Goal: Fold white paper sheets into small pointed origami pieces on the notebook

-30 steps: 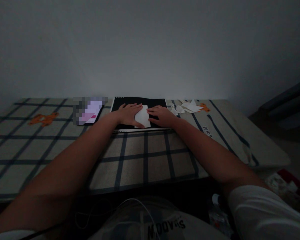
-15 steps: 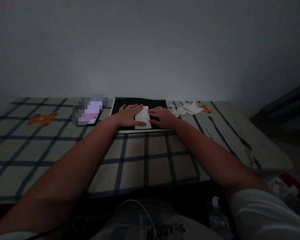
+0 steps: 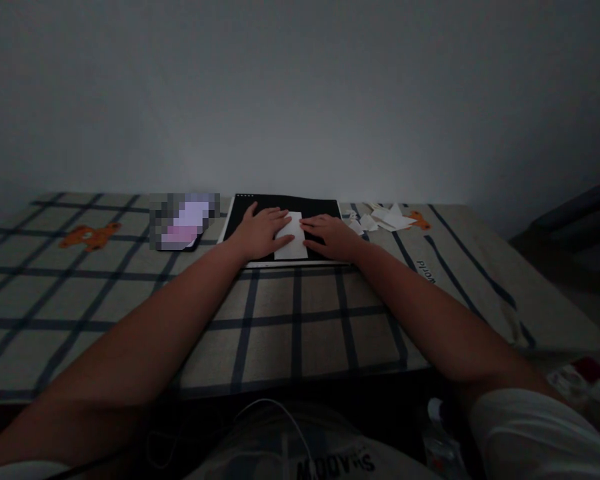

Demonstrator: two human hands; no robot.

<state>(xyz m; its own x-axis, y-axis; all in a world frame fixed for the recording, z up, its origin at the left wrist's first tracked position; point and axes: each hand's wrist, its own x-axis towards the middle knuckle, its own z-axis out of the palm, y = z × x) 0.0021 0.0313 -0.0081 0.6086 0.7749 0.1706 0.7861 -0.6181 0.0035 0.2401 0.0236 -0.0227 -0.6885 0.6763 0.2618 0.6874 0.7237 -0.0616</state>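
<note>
1 small white sheet of paper [image 3: 293, 245] lies on a black pad [image 3: 293, 203] with a pale border, between the person's 2 hands. The left hand [image 3: 263, 233] is palm down with fingers spread, its fingers and thumb reaching over the sheet's left side. The right hand [image 3: 331, 236], fingers extended and thumb apart, has its fingertips at the sheet's right edge. Neither hand is closed around anything. White paper scraps [image 3: 394, 218] lie just beyond the right hand; a phone [image 3: 189, 217], partly pixelated, lies left of the pad on the checked tablecloth [image 3: 275, 320].
</note>
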